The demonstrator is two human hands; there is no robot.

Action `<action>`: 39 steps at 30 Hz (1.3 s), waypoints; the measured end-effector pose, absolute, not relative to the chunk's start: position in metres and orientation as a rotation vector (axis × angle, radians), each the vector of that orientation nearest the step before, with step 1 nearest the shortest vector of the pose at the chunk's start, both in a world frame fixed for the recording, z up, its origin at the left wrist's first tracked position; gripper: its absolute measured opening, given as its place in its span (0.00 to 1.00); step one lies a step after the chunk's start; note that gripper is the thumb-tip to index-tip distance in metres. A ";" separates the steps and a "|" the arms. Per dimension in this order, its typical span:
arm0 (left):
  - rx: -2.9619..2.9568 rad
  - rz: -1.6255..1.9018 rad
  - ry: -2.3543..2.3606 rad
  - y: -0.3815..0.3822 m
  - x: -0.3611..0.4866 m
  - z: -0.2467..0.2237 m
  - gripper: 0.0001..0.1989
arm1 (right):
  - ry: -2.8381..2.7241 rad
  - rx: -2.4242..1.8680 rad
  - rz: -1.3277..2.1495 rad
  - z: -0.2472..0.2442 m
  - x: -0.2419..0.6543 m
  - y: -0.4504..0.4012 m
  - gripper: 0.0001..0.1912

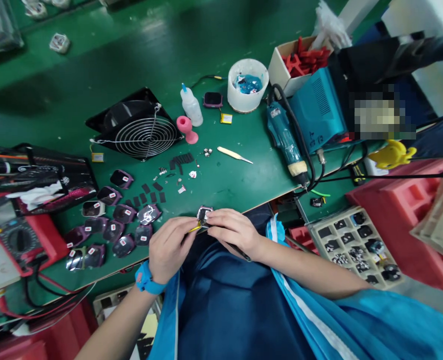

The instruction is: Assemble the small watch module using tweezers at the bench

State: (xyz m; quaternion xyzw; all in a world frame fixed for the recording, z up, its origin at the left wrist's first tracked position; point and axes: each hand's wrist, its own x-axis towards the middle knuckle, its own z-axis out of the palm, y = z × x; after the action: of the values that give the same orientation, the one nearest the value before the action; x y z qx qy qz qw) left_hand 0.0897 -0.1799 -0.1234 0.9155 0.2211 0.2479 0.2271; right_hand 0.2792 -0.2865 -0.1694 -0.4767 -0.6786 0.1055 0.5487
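At the edge of the worktop, an apparently unclosed watch is gripped by the right fingers, a yellow piece by the left fingers; nearby watches seem assembled.

we see a black fan with a wire grille on the green table, a squeeze bottle just beside a pink stand, red clips in an open box, a red-edged multimeter, and, blurred, what seems a yellow toy.
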 end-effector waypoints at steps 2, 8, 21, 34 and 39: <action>2.544 0.667 0.580 -0.178 0.089 -0.123 0.08 | -1.675 -1.135 0.188 -0.170 0.280 -0.287 0.07; 2.593 0.601 0.444 -0.170 0.086 -0.125 0.07 | -1.743 -1.114 0.084 -0.172 0.279 -0.287 0.06; 2.698 0.477 0.261 -0.158 0.082 -0.121 0.09 | -1.583 -1.099 0.373 -0.159 0.286 -0.281 0.10; 2.749 0.574 0.378 -0.174 0.089 -0.123 0.09 | -1.111 -1.283 0.926 -0.135 0.298 -0.272 0.05; 2.750 0.619 0.434 -0.179 0.090 -0.129 0.08 | -0.813 -1.326 1.075 -0.136 0.299 -0.266 0.07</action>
State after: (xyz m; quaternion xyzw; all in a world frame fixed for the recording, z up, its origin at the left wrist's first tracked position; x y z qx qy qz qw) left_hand 0.0899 -0.1794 -0.1289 0.9541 0.1506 0.2149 0.1443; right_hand 0.2994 -0.2661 -0.1363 -0.5687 -0.3484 0.4608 0.5855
